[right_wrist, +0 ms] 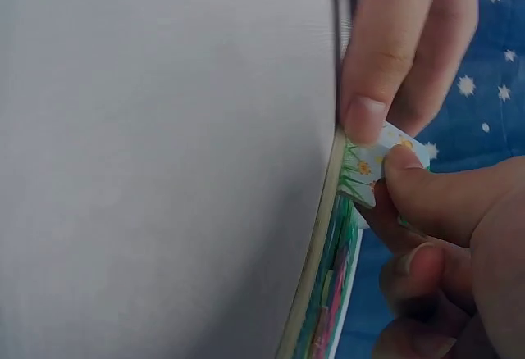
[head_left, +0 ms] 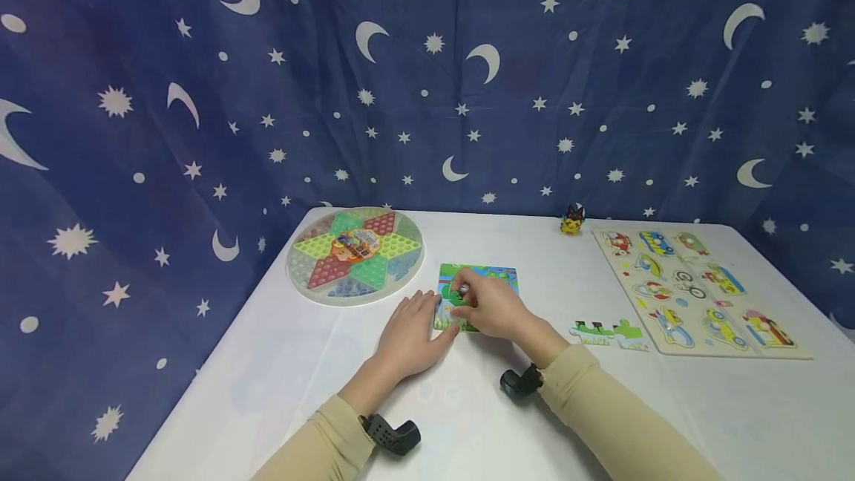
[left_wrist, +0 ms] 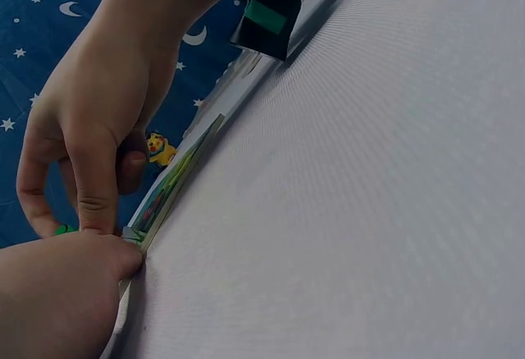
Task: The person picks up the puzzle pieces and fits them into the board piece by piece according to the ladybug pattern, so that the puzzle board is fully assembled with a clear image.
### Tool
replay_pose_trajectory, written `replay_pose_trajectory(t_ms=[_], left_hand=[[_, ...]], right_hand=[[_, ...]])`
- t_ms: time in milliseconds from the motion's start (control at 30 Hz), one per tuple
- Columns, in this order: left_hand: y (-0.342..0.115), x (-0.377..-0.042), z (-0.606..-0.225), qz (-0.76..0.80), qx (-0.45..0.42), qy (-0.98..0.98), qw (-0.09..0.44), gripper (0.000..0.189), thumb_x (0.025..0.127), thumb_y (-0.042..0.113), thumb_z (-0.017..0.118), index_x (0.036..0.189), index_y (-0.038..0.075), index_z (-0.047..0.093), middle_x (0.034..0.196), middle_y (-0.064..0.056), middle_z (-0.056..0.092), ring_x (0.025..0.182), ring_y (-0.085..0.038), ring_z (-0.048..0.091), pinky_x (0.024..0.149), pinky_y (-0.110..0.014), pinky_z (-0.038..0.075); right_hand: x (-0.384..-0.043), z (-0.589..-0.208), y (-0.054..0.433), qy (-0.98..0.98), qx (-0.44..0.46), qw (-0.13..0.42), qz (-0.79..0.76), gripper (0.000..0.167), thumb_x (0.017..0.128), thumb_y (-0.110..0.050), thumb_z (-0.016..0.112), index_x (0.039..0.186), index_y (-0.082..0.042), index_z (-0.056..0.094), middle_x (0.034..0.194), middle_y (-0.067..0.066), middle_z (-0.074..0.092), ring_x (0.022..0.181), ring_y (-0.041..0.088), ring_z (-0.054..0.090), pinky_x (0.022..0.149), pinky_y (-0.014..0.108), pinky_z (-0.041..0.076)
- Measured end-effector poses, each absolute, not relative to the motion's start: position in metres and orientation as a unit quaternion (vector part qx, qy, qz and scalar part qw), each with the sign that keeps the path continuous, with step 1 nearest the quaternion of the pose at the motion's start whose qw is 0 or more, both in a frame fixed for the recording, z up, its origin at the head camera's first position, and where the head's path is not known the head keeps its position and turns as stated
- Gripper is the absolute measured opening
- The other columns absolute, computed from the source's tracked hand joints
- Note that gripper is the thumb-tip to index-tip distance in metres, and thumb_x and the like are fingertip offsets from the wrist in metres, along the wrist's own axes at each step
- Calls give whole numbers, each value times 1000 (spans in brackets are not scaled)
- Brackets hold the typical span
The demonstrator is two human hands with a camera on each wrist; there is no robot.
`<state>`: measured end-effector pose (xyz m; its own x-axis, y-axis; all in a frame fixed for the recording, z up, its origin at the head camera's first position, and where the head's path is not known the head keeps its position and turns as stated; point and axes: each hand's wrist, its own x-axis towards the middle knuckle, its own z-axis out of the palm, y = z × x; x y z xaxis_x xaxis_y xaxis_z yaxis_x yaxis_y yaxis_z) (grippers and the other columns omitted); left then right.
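A small square jigsaw puzzle (head_left: pixel 501 273) with a green and blue picture lies on the white table in front of me. My right hand (head_left: pixel 494 306) is over it, pinching a puzzle piece (right_wrist: pixel 365 166) with grass and orange flowers between thumb and fingers. The piece stands tilted at the puzzle's near left corner. My left hand (head_left: pixel 410 336) lies beside the puzzle's left edge, its fingers stretched out along it. The left thumb (right_wrist: pixel 366 117) touches the tilted piece at that corner. My right hand hides the middle of the puzzle.
Several loose puzzle pieces (head_left: pixel 606 332) lie right of the puzzle. Farther right is a wooden vehicle puzzle board (head_left: pixel 641 310). A round Chinese checkers board (head_left: pixel 320 292) sits at the left back, a small yellow toy figure (head_left: pixel 571 221) at the back. A starry blue curtain (head_left: pixel 427 58) hangs behind.
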<state>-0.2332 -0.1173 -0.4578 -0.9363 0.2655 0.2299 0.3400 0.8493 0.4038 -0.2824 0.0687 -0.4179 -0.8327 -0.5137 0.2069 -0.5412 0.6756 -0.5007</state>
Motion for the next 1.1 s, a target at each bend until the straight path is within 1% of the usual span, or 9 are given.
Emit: replay_pose_trajectory(t_ms=[133,233,333,433,600,667,800,1000,1100], left_hand=[[-117,-232,-457,-224,-154,-959,82,67,100,47,60,147,0,51,152,-19,49,147,-35,36,124,-48,23],[-117,-232,-456,-224,-151,-960,78,68,100,47,59,148,0,50,153,-19,48,148,-35,35,124,-48,22],[-118,-232,-456,-221,-148,-961,79,68,100,48,59,148,0,51,153,-19,48,148,-34,35,124,-47,22],[-118,-232,-457,-219,-149,-961,83,68,100,48,59,147,0,51,152,-19,49,148,-35,36,124,-48,22],[-118,-232,-458,-220,-159,-958,89,67,100,48,59,146,-1,52,152,-20,49,147,-36,37,124,-48,23],[-119,-232,-458,-219,-161,-958,92,67,100,47,59,146,-1,52,151,-20,50,147,-36,37,124,-48,23],[-118,-231,-459,-220,-161,-957,95,66,100,47,59,146,-1,52,151,-20,50,146,-36,37,124,-49,23],[-118,-232,-460,-219,-159,-958,91,67,100,47,58,147,0,51,152,-19,49,147,-35,36,125,-46,21],[-118,-233,-459,-217,-159,-959,90,67,100,48,58,147,0,51,152,-19,49,148,-35,36,125,-46,21]], right_hand=[[-280,-413,67,-919,296,39,257,32,86,-17,86,105,-16,60,77,-7,63,65,10,56,61,31,50],[-281,-410,66,-923,291,44,249,32,84,-19,88,103,-17,62,90,-2,66,75,13,60,68,33,53],[-282,-410,64,-925,287,44,246,32,82,-21,89,103,-16,65,104,3,64,85,17,61,76,37,55],[-283,-412,64,-929,283,40,237,32,83,-23,89,107,-13,69,109,5,61,89,19,60,81,40,56],[-285,-416,64,-936,284,33,206,16,86,-23,86,94,-16,74,102,0,61,86,16,57,79,37,55],[-284,-417,63,-938,284,31,198,15,87,-24,85,92,-16,73,98,-1,61,83,16,55,75,36,54],[-284,-417,62,-941,275,27,196,20,87,-25,85,100,-15,75,95,-2,61,79,15,54,72,35,52],[-282,-419,62,-932,307,54,182,8,87,-20,84,95,-18,83,94,-5,73,89,15,68,75,35,58],[-282,-420,62,-931,319,66,165,9,88,-21,84,97,-19,85,98,-4,75,93,15,69,76,36,59]])
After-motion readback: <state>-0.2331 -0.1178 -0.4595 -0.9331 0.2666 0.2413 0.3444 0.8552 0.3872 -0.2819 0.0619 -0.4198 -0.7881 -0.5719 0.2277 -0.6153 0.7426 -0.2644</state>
